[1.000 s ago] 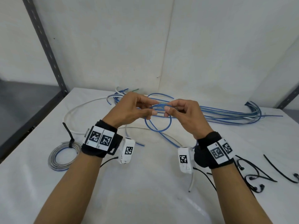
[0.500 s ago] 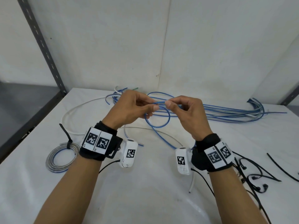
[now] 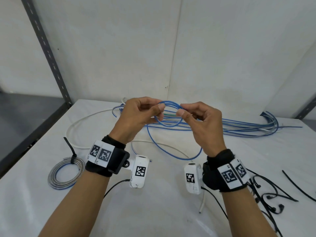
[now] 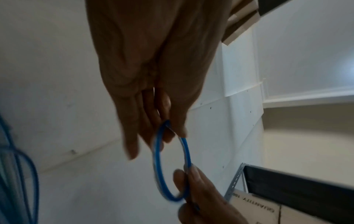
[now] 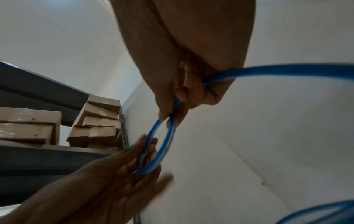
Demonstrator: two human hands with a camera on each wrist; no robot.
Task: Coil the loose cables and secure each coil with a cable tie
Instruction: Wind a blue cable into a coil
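Left hand [image 3: 135, 117] and right hand [image 3: 200, 120] pinch a small blue coil [image 3: 168, 115]; any slackened pinch could let the springy cable unwind.

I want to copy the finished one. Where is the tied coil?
In the head view the tied coil lies flat on the table's near left, just left of the left wrist.

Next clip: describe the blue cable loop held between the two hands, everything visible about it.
The blue cable loop is thin, round, glossy plastic-jacketed cable wound into a small coil of about two turns, held in the air above the white table. The left hand pinches its left side and the right hand its right. One long tail runs from it down onto the table and curves back toward the right wrist. No tie is on it yet.
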